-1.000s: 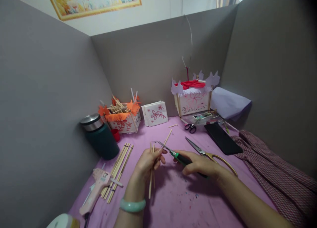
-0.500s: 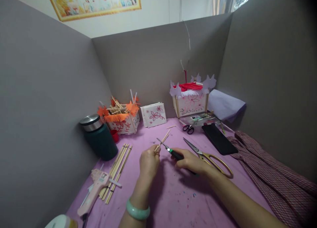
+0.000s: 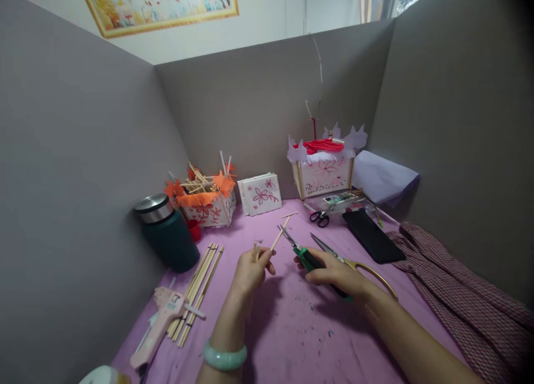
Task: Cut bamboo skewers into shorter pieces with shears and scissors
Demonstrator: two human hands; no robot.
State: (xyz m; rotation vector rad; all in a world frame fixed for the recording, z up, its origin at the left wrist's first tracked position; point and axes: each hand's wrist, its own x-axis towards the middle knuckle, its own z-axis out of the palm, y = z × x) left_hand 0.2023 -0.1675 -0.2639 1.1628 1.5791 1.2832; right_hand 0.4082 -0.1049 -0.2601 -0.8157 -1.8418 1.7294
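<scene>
My left hand [image 3: 249, 272], with a pale green bangle on its wrist, pinches a thin wooden stick [image 3: 278, 237] that slants up to the right. Short stick pieces [image 3: 256, 251] poke up between its thumb and fingers; how many I cannot tell. My right hand [image 3: 334, 274] is wrapped round the green and black handles of needle-nose pliers [image 3: 307, 258]. The jaws are parted and lie close to the stick's upper part; whether they touch it I cannot tell. Gold-handled scissors [image 3: 371, 272] lie behind the right hand, partly hidden by it.
At left are bundled sticks [image 3: 200, 286], a pink glue gun [image 3: 164, 323] and a dark green flask [image 3: 169, 236]. Two decorated boxes [image 3: 208, 214], [image 3: 324, 178] and flower-drawn cards [image 3: 262, 195] stand at the back. A black phone [image 3: 372, 236] and checked cloth [image 3: 450, 295] lie right.
The pliers' jaws have opened and shifted a little up and right. Short pieces now stand up in my left hand's grip, and the long stick sits at its fingertips.
</scene>
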